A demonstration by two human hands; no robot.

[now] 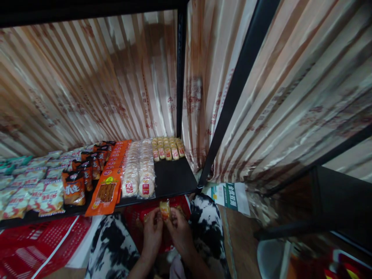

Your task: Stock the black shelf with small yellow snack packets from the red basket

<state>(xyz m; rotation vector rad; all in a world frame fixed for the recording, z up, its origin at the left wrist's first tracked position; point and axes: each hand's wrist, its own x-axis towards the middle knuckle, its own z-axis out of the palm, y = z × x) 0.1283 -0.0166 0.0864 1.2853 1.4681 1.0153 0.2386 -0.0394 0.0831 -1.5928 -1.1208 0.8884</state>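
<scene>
Low in the middle of the head view, my left hand (152,228) and my right hand (180,228) meet over my lap, both with fingers pinched on a small yellow-orange snack packet (165,209). Under them lies a red basket (174,203) between my knees in black-and-white patterned trousers (113,248). Just above is the black shelf (174,178), with a row of similar small yellow packets (168,149) at its back right.
The shelf holds rows of round rice crackers (139,170), orange stick-snack packs (109,186), brown bags (75,186) and pale bags (29,190). A black upright post (232,97) stands right. Striped curtain behind. Red crate (35,248) lower left; green-white box (229,195) on floor.
</scene>
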